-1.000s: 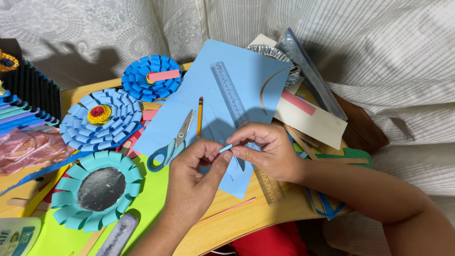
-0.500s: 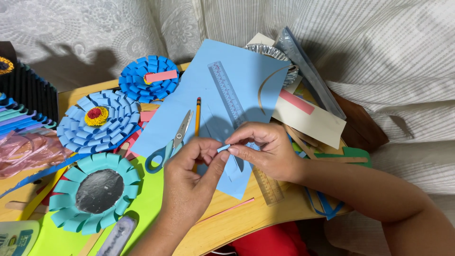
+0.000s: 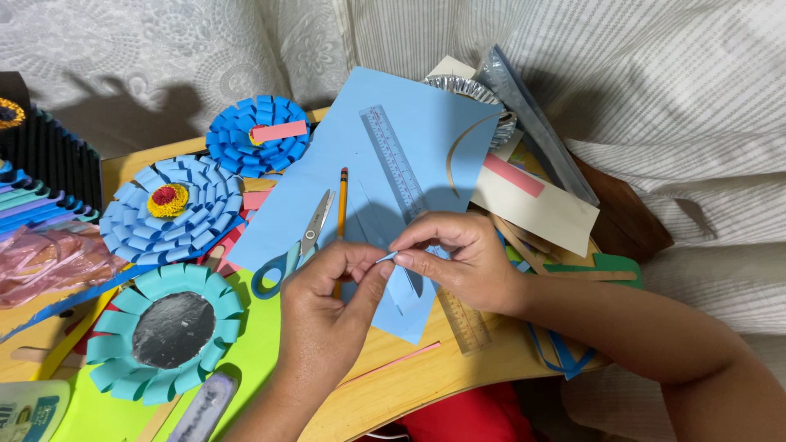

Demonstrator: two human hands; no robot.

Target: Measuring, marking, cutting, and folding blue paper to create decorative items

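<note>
My left hand [image 3: 332,307] and my right hand [image 3: 458,260] meet over a light blue paper sheet [image 3: 385,155], and together they pinch a narrow light blue paper strip [image 3: 388,257] between fingertips. The strip's lower part hangs down over the sheet. A clear ruler [image 3: 401,172] lies diagonally on the sheet, running under my right hand. A yellow pencil [image 3: 342,200] and scissors with blue handles [image 3: 291,250] lie just left of my hands.
Three blue paper flowers lie at the left: a dark one [image 3: 258,135], one with a yellow centre [image 3: 168,211], and a teal one with a silver centre [image 3: 168,331]. A foil dish [image 3: 471,90], cream card [image 3: 544,209] and paper scraps sit at the right on the wooden board [image 3: 426,381].
Both hands have kept hold of the strip with only small finger shifts. The view has drifted slightly; nothing else moved.
</note>
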